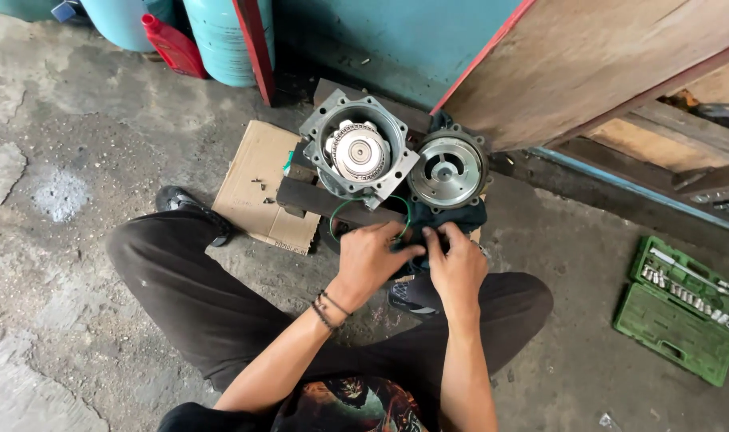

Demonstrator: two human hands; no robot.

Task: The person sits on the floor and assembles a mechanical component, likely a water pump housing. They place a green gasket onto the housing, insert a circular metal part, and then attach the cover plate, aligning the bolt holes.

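Two hands [416, 260] pinching a dark cloth [452, 218], perhaps a green ring [370, 216], below metal housings [360, 152]

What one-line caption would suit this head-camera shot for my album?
Seated on a concrete floor, a person's left hand and right hand work a green ring beside two round metal housings.

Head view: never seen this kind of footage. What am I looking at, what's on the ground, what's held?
One camera, worn on a person's head, looks down at their own two bare hands; the person sits on a concrete floor. The left hand and right hand meet over a dark cloth, pinching a thin green ring. Ahead lie a square metal housing and a round metal cover. Cardboard lies left, an open green socket set right.
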